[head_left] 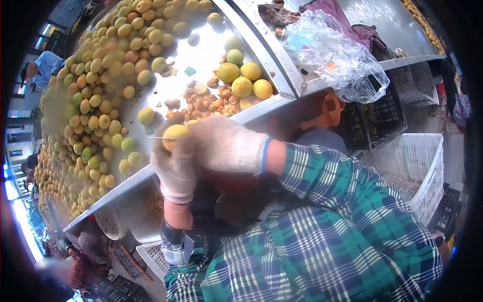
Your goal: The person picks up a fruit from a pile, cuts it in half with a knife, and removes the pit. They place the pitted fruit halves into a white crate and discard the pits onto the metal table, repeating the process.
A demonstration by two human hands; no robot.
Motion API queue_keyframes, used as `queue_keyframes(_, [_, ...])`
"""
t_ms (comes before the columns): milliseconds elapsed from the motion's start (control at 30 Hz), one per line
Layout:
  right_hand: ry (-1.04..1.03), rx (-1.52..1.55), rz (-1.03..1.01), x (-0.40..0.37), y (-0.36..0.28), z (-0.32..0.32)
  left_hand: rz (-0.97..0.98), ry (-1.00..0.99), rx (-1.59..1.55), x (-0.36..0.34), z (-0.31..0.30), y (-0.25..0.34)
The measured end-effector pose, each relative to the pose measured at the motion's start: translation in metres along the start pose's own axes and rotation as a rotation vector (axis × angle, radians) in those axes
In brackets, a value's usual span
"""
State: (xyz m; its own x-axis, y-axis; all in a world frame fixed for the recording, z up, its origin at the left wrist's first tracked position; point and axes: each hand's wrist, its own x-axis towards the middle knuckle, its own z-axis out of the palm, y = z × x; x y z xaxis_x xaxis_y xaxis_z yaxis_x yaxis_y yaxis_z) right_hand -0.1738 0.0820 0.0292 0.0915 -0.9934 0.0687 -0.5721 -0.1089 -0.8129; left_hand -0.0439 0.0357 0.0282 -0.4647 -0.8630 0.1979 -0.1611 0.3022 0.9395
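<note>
My left hand, in a pale glove, has its fingers round a yellow apricot. A thin knife blade crosses the fruit and sticks out to its left. My right hand, in a white glove with a blue cuff edge, is closed against the fruit from the right, in line with the blade. Its fingers are blurred, and the knife's handle is hidden. Just beyond the hands, apricot stones and scraps lie heaped on the metal table. Several larger yellow apricots sit beside that heap.
Many apricots cover the table's left side. A raised metal rim runs along its near edge. Right of it are a clear plastic bag, a black crate and a white crate. A person in blue is at far left.
</note>
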Motion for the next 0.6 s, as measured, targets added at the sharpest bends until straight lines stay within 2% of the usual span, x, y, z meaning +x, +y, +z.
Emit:
queue_keyframes(67, [0.098, -0.052, 0.272, -0.005, -0.013, -0.009, -0.056, 0.000, -0.053, 0.004, -0.001, 0.001])
queue_keyframes(133, [0.119, -0.112, 0.283, -0.005, -0.011, -0.006, -0.235, -0.072, -0.545, 0.006, -0.001, 0.005])
queue_keyframes(167, [0.143, -0.121, 0.286, -0.007, -0.014, -0.009, -0.306, -0.045, -0.570, 0.006, 0.002, 0.007])
queue_keyframes(300, [0.151, -0.150, 0.273, -0.010, -0.017, -0.014, -0.362, -0.052, -0.619, 0.005, -0.003, 0.001])
queue_keyframes(367, [0.167, -0.164, 0.259, -0.010, -0.014, -0.008, -0.229, -0.066, -0.366, 0.008, -0.012, -0.005])
queue_keyframes(400, [0.185, -0.180, 0.243, -0.009, -0.015, -0.004, -0.228, -0.066, -0.363, 0.009, -0.019, -0.005])
queue_keyframes(467, [0.201, -0.218, 0.263, -0.009, -0.017, -0.005, -0.186, -0.118, -0.050, 0.011, -0.026, -0.001])
queue_keyframes(500, [0.218, -0.261, 0.283, -0.008, -0.018, -0.003, -0.185, -0.119, -0.049, 0.010, -0.026, -0.002])
queue_keyframes(533, [0.217, -0.261, 0.283, -0.007, -0.016, 0.000, -0.183, -0.116, 0.088, 0.009, -0.021, -0.001])
queue_keyframes(567, [0.278, -0.318, 0.250, -0.006, -0.014, 0.004, -0.180, -0.114, 0.225, 0.008, -0.018, -0.001])
queue_keyframes(600, [0.339, -0.375, 0.219, -0.005, -0.013, 0.007, -0.181, -0.117, 0.224, 0.006, -0.018, -0.002])
